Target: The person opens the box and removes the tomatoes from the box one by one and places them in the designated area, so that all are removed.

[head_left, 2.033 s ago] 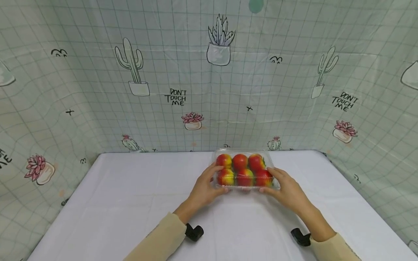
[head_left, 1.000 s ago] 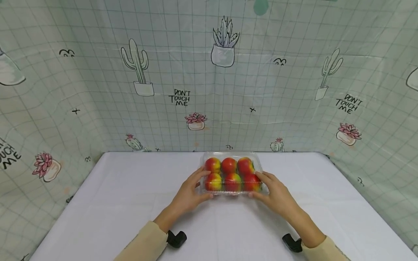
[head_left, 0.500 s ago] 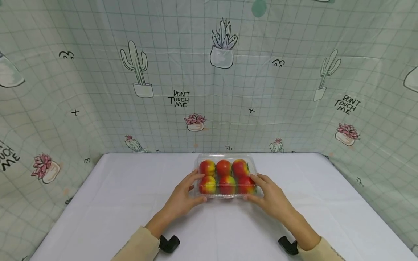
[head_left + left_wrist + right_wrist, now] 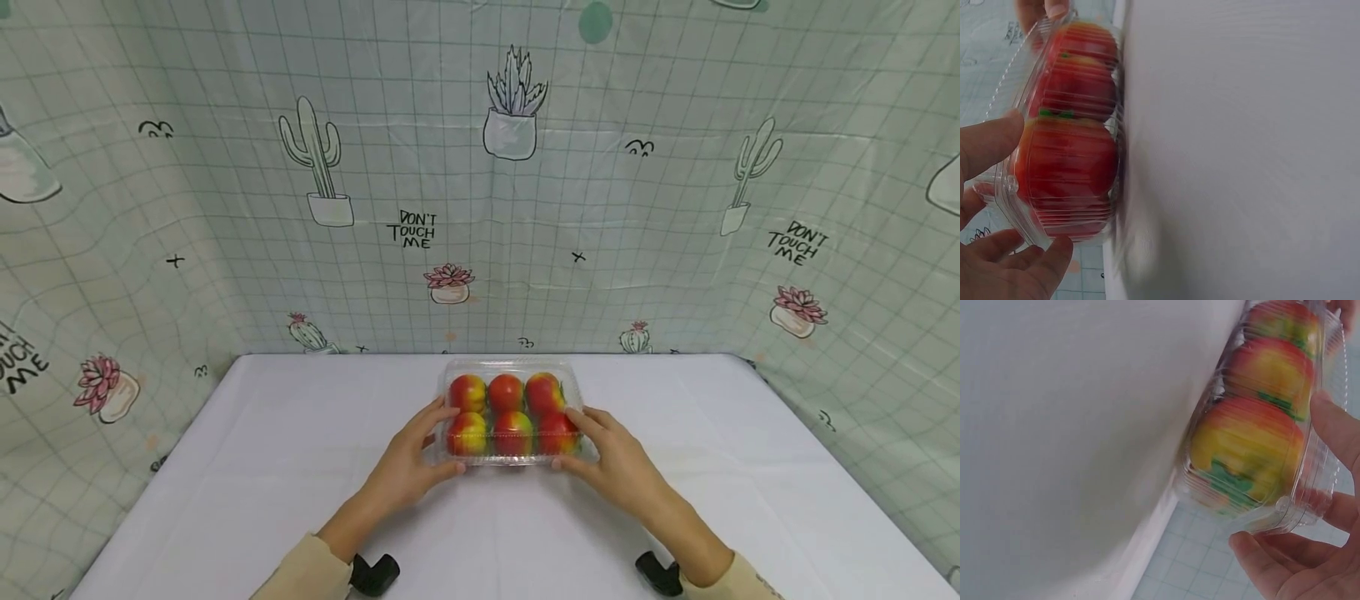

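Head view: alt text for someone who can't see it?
A person's left hand and right hand grip a clear rectangular plastic box of six round red-yellow fruits at a white table. Behind hangs pale-green cactus-print cloth.

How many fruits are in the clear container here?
6, all in the clear container: far-left fruit, far-middle fruit, far-right fruit, near-left fruit, near-middle fruit, near-right fruit. None appears hidden.

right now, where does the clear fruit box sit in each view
Head: clear fruit box in the lower half, slightly right of centre.
Left wrist: towards the upper left.
Right wrist: towards the upper right.
Shared landmark: the white tabletop, visible in all three.
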### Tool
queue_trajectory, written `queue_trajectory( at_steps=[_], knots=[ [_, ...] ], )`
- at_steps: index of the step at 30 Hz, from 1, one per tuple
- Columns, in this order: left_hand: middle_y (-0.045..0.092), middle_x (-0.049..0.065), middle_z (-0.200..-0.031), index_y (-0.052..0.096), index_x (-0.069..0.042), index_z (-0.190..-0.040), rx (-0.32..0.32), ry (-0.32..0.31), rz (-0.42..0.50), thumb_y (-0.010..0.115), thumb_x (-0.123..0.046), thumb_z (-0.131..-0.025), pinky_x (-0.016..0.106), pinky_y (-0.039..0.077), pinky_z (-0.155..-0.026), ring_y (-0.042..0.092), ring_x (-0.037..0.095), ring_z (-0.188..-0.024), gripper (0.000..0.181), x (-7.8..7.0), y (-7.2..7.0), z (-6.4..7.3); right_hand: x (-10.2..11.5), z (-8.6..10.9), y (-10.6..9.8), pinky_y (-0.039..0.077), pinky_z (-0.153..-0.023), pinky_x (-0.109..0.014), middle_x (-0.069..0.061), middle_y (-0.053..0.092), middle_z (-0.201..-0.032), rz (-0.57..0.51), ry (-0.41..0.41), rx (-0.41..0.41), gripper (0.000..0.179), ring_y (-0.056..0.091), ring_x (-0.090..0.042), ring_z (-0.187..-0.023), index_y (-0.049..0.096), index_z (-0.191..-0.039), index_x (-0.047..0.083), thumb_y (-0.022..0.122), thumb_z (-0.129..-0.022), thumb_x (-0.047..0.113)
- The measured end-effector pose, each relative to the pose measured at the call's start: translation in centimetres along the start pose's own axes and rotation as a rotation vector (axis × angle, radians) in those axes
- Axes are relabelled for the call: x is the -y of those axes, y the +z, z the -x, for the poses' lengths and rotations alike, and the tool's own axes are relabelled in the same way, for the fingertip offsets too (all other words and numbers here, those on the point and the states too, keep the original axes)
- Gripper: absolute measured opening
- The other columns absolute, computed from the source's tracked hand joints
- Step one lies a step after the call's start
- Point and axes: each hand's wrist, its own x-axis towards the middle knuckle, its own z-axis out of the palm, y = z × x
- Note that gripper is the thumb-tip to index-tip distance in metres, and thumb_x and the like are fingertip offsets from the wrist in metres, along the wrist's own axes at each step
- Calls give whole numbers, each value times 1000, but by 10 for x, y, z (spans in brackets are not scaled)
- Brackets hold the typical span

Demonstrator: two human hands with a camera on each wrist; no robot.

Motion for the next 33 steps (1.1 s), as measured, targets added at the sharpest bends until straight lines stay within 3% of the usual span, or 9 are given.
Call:
queue_trajectory(
  at_steps=[11,24,33],
  knots=[
    [31,11,-153,51,-13,-136,-5,10,-21,81,-6,-75,45,44,-100,35,31,-136,68,2,-5,13,11,7,0,48,-93,-55,-22,49,-135,5,-3,11,75,52,-40,-118,53,-137,9,76,-76,47],
    [29,9,-154,50,-15,-137,12,-23,-37,81,-8,-75,43,44,-101,34,30,-137,69,-2,-10,23,19,13,0,49,-92,-53,-20,49,-135,12,-2,28,75,54,-37,-117,52,-138,12,73,-78,51],
    [28,9,-154,49,-15,-138,17,-3,-41,80,-7,-75,41,43,-102,32,30,-138,70,1,-12,28,19,17,1,50,-91,-51,-18,50,-134,6,-37,14,75,55,-35,-115,53,-138,11,73,-77,51]
  ],
)
